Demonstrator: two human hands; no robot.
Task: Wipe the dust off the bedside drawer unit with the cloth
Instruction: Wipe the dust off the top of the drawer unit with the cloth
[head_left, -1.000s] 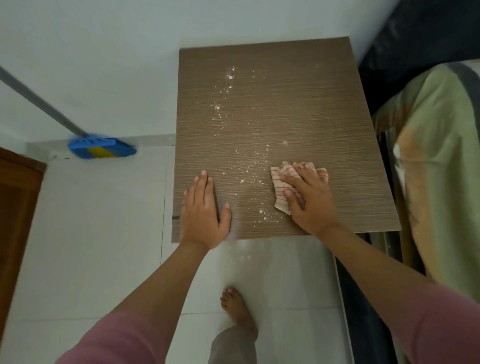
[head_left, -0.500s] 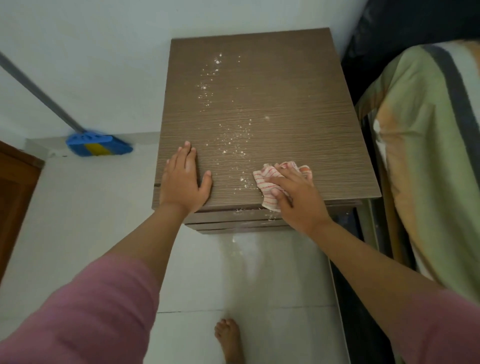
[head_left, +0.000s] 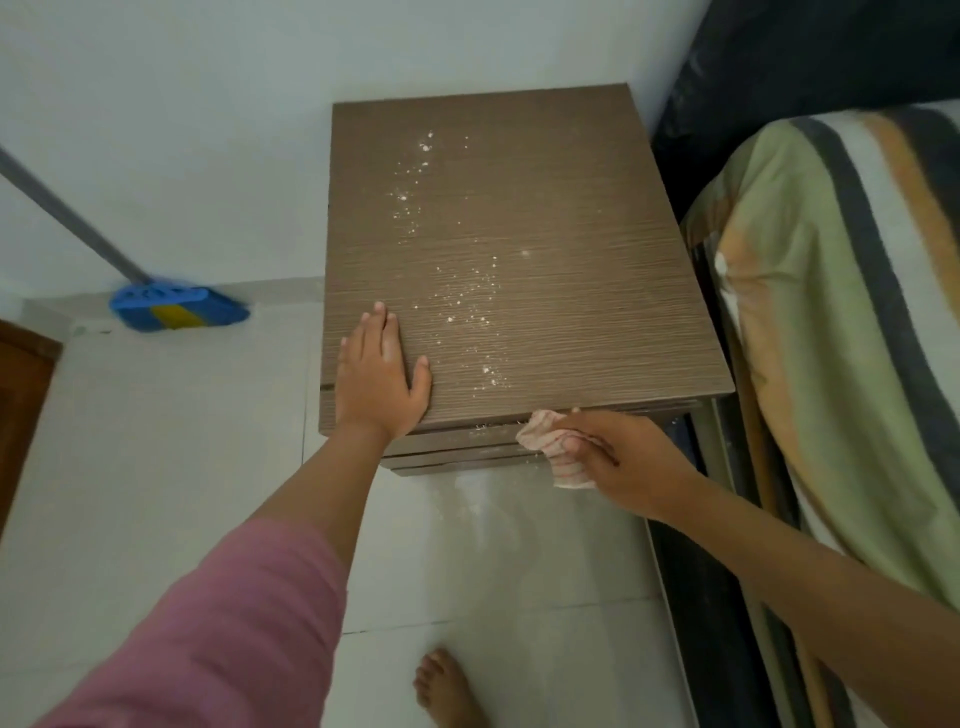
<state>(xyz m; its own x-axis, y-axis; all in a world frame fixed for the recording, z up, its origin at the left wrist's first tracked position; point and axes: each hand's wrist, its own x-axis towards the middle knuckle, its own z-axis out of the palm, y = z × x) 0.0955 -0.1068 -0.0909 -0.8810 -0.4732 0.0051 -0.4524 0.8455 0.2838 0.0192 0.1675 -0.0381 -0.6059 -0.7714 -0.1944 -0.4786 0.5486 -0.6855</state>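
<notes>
Cloth (head_left: 558, 457): bunched in the right hand (head_left: 623, 462), at the front edge of the drawer unit (head_left: 571, 218), 5 o'clock.
Left hand (head_left: 379, 374): flat, fingers straight, bracing the top at 7 o'clock.
Handling: soft, light, likely floppy; best held bunched.

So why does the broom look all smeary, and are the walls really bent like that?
Head view: the broom is smeared by motion blur; the wide lens bends straight edges near the frame's sides; the drawer unit stays fairly sharp, its white dust showing clearly; the light is soft, with no hard shadows.
</notes>
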